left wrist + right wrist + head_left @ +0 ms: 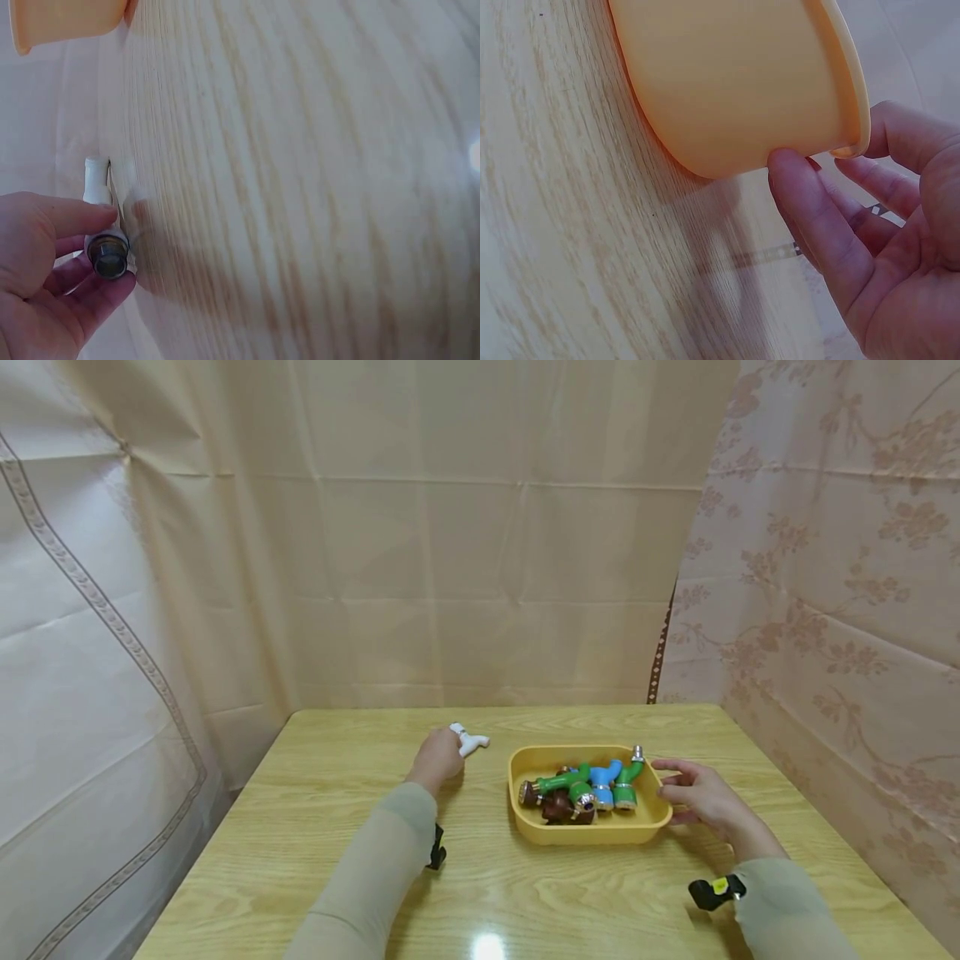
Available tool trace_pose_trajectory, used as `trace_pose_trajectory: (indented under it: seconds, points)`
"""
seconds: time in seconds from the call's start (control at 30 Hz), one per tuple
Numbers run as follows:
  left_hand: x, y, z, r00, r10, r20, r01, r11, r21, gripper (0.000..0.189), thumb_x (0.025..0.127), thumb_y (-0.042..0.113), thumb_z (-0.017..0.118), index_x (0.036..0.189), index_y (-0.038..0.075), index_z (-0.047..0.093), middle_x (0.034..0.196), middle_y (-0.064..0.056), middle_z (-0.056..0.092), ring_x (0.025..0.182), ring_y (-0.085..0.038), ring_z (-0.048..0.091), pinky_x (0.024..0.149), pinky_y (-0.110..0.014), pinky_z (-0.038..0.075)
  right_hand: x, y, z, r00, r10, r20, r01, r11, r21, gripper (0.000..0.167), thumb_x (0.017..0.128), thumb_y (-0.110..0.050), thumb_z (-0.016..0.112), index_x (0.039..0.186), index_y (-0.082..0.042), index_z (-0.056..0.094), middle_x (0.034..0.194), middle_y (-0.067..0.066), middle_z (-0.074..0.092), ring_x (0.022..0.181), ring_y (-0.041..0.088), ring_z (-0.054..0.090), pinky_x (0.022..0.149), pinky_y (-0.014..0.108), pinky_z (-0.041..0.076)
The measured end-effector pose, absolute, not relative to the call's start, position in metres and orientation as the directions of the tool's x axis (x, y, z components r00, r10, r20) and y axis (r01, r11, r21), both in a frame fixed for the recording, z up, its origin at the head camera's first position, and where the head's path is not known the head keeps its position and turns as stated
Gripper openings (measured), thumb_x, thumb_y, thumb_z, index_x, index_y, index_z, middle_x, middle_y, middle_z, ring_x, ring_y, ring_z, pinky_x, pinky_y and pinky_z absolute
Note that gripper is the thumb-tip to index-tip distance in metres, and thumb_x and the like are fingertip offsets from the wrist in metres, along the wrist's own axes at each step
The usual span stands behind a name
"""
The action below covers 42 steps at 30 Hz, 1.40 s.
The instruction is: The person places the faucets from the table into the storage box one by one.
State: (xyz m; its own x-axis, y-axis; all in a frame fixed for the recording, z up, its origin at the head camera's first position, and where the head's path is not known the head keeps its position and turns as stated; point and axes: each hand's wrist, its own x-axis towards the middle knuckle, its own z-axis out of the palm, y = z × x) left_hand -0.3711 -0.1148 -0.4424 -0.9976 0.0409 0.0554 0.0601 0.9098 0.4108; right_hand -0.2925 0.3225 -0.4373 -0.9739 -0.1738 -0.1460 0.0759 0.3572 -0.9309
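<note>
My left hand (pixel 440 758) pinches a white Y-shaped tube piece (pixel 472 742) near the back of the table, left of the yellow tray (pixel 588 835). In the left wrist view, the thumb and fingers are around this piece (pixel 97 184), and its dark metallic open end faces the camera. Whether it rests on the table or is just above cannot be told. At the tray's right end, my right hand (pixel 708 797) touches the wall and rim with loosely bent fingers. Inside the tray lie green (pixel 625 795), blue (pixel 602 777) and brown (pixel 557 806) tube pieces with metallic bands.
The wooden table (pixel 480 893) reaches back to a beige curtain (pixel 480 568). Flowered cloth (pixel 840 610) hangs on the right and pale cloth (pixel 90 693) on the left. One green piece has a silver end (pixel 637 753) that stands above the tray's back rim.
</note>
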Motion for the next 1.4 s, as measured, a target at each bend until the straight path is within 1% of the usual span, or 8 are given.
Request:
trace_pose_trajectory:
  seconds: [0.23, 0.47, 0.6, 0.7, 0.87, 0.97, 1.2, 1.4]
  points:
    - [-0.368, -0.115, -0.441, -0.996, 0.01, 0.083, 0.041, 0.921, 0.386, 0.009, 0.089, 0.002, 0.069, 0.085, 0.009, 0.07, 0.087, -0.008, 0.064, 0.077, -0.023, 0.059, 0.068, -0.04, 0.052, -0.293, 0.322, -0.437, -0.975, -0.176, -0.139, 0.069, 0.352, -0.934, 0.061, 0.096, -0.001, 0.062, 0.151, 0.003, 0.038, 0.123, 0.028, 0.053, 0.096, 0.03, 0.067, 0.076, 0.048, 0.061]
    - [-0.368, -0.119, -0.444, -0.997, 0.008, 0.077, 0.036, 0.928, 0.372, 0.01, 0.09, 0.002, 0.069, 0.085, 0.011, 0.071, 0.087, -0.006, 0.065, 0.079, -0.022, 0.059, 0.069, -0.04, 0.052, -0.293, 0.322, -0.437, -0.973, -0.182, -0.139, 0.065, 0.361, -0.93, 0.061, 0.096, -0.001, 0.062, 0.151, 0.004, 0.037, 0.125, 0.029, 0.052, 0.098, 0.03, 0.066, 0.076, 0.049, 0.061]
    - [-0.368, -0.121, -0.444, -0.998, 0.01, 0.056, 0.03, 0.924, 0.382, 0.011, 0.091, 0.003, 0.068, 0.089, 0.012, 0.074, 0.09, -0.005, 0.065, 0.081, -0.021, 0.059, 0.069, -0.039, 0.051, -0.292, 0.321, -0.437, -0.973, -0.179, -0.142, 0.071, 0.354, -0.933, 0.061, 0.096, 0.001, 0.061, 0.152, 0.004, 0.037, 0.127, 0.029, 0.051, 0.099, 0.031, 0.066, 0.077, 0.049, 0.061]
    - [-0.369, -0.122, -0.445, -0.998, 0.024, 0.053, 0.043, 0.919, 0.392, 0.013, 0.092, 0.002, 0.069, 0.096, 0.011, 0.077, 0.095, -0.005, 0.068, 0.087, -0.022, 0.062, 0.073, -0.04, 0.053, -0.292, 0.321, -0.437, -0.974, -0.173, -0.144, 0.075, 0.352, -0.933, 0.061, 0.096, 0.0, 0.062, 0.151, 0.003, 0.037, 0.126, 0.029, 0.052, 0.098, 0.031, 0.066, 0.077, 0.049, 0.061]
    - [-0.371, -0.125, -0.447, -0.999, 0.028, 0.04, 0.042, 0.911, 0.41, 0.024, 0.093, 0.002, 0.068, 0.112, 0.013, 0.077, 0.111, -0.006, 0.071, 0.101, -0.024, 0.064, 0.085, -0.041, 0.054, -0.291, 0.321, -0.437, -0.975, -0.171, -0.143, 0.073, 0.36, -0.93, 0.061, 0.096, -0.001, 0.063, 0.151, 0.003, 0.038, 0.125, 0.029, 0.052, 0.096, 0.03, 0.066, 0.076, 0.048, 0.061]
    - [-0.372, -0.126, -0.447, -0.999, 0.022, 0.044, 0.039, 0.897, 0.441, 0.028, 0.092, 0.002, 0.069, 0.117, 0.014, 0.076, 0.114, -0.006, 0.07, 0.102, -0.023, 0.063, 0.088, -0.041, 0.053, -0.291, 0.322, -0.437, -0.975, -0.173, -0.141, 0.071, 0.356, -0.932, 0.061, 0.096, -0.001, 0.063, 0.151, 0.003, 0.038, 0.125, 0.029, 0.052, 0.096, 0.03, 0.066, 0.077, 0.049, 0.061]
    - [-0.368, -0.126, -0.436, -0.994, 0.043, 0.101, 0.093, 0.825, 0.557, 0.025, 0.087, -0.003, 0.069, 0.104, 0.014, 0.077, 0.098, -0.002, 0.07, 0.085, -0.022, 0.06, 0.079, -0.04, 0.052, -0.291, 0.322, -0.437, -0.974, -0.181, -0.14, 0.067, 0.359, -0.931, 0.061, 0.097, -0.002, 0.062, 0.152, 0.003, 0.037, 0.128, 0.029, 0.051, 0.099, 0.031, 0.065, 0.077, 0.048, 0.061]
    - [-0.367, -0.125, -0.424, -0.976, 0.097, 0.194, 0.187, 0.826, 0.531, 0.02, 0.089, 0.0, 0.071, 0.103, 0.013, 0.077, 0.098, 0.0, 0.073, 0.085, -0.02, 0.062, 0.079, -0.039, 0.053, -0.291, 0.323, -0.438, -0.973, -0.18, -0.147, 0.073, 0.363, -0.929, 0.061, 0.098, -0.004, 0.062, 0.153, 0.002, 0.036, 0.128, 0.029, 0.05, 0.098, 0.032, 0.066, 0.077, 0.047, 0.061]
